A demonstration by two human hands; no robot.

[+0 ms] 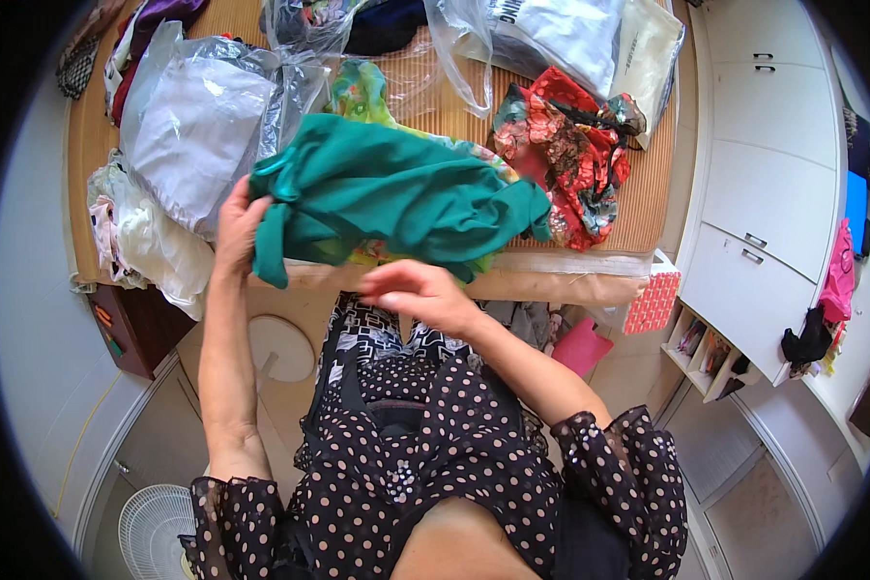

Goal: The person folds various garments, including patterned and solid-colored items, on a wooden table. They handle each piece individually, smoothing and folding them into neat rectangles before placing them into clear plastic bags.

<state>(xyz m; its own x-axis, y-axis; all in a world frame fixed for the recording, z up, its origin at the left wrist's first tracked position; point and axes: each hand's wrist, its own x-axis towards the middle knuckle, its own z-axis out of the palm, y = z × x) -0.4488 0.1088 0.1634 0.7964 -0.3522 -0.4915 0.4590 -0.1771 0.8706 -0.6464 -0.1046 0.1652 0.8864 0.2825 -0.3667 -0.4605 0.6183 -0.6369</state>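
Observation:
A dark green garment (387,188) is bunched lengthwise across the near part of the table, with one end drooping over the front edge. My left hand (240,227) grips its left end, the thumb on top of the cloth. Just below the garment's near side, my right hand (423,295) hovers with fingers loosely bent and apart, slightly blurred, holding nothing. Partly covered by the green cloth is a yellow-green floral garment (360,89). To the right lies a crumpled red floral garment (575,155).
Clear plastic bags with white clothing (198,126) fill the table's left side. Packaged clothes (561,39) lie at the far right of the ribbed tabletop (648,193). White cabinets (764,164) stand to the right; a white fan (155,527) is at the lower left.

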